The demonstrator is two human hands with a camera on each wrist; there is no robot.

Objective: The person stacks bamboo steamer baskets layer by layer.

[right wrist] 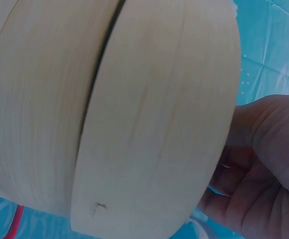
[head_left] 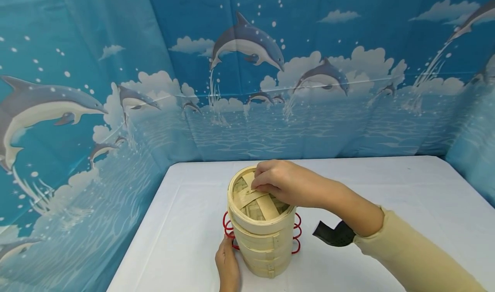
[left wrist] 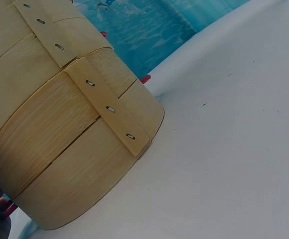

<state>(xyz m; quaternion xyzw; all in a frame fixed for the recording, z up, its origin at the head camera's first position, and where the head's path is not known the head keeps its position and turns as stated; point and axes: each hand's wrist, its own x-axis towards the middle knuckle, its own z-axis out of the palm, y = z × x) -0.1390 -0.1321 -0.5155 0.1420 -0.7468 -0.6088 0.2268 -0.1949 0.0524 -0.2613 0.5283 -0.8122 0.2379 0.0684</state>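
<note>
A tall bamboo steamer (head_left: 261, 249) stands on the white table, its stacked tiers fitted with red ring handles (head_left: 297, 227) on both sides. On top sits the round woven lid (head_left: 247, 221), with crossed bamboo strips; a thin dark seam below its rim shows in the right wrist view. My right hand (head_left: 284, 182) reaches over the lid and pinches the strip handle at its middle; the fingertips are partly hidden. Low on the left, my left hand (head_left: 227, 257) holds the steamer by a lower red handle (left wrist: 9, 209), its fingers mostly hidden in the left wrist view.
A white cloth covers the table (head_left: 185, 223), whose far edge meets a blue curtain (head_left: 239, 129) printed with dolphins and waves. Beneath the right wrist juts a black curved piece (head_left: 334, 233), right of the steamer.
</note>
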